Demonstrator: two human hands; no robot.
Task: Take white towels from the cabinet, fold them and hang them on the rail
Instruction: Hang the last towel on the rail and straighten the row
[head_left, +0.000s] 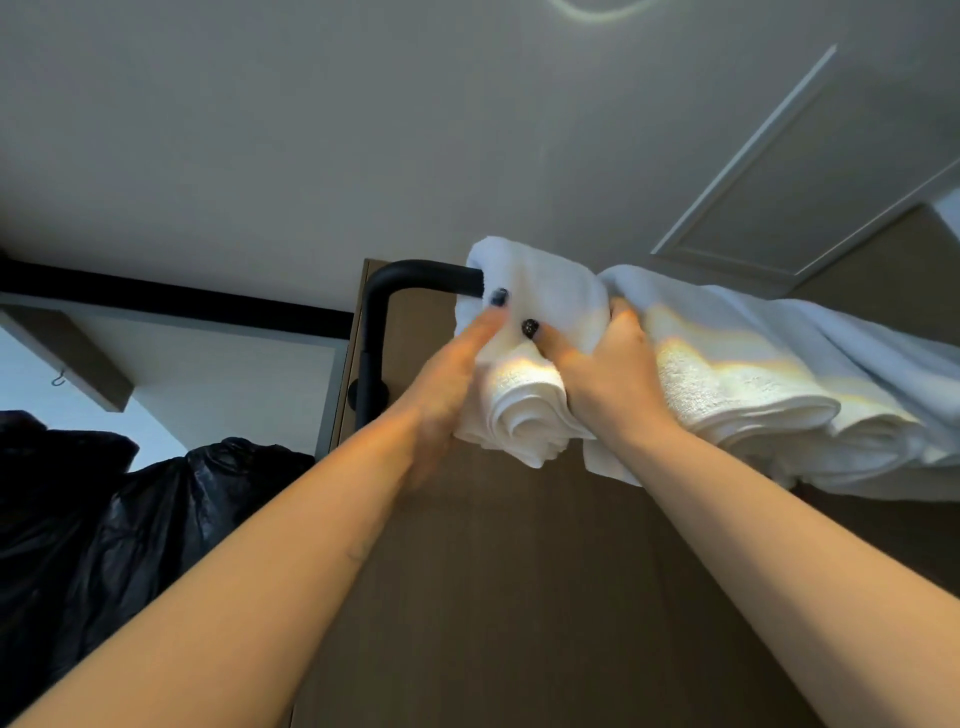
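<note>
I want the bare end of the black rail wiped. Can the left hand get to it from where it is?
Probably yes: the left hand rests on the towel right beside the rail, and nothing lies between.

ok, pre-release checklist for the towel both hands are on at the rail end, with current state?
1. Folded towel draped over the black rail: ok.
2. Left hand on its left side, fingers straight: ok.
3. Right hand grip on its right side, thumb across the front: ok.
4. Clear of the neighbouring towel: not ok, they touch.
5. Front and back hang even: cannot tell, back hidden.
6. Bottom edges aligned: not ok, layers splay open.
</note>
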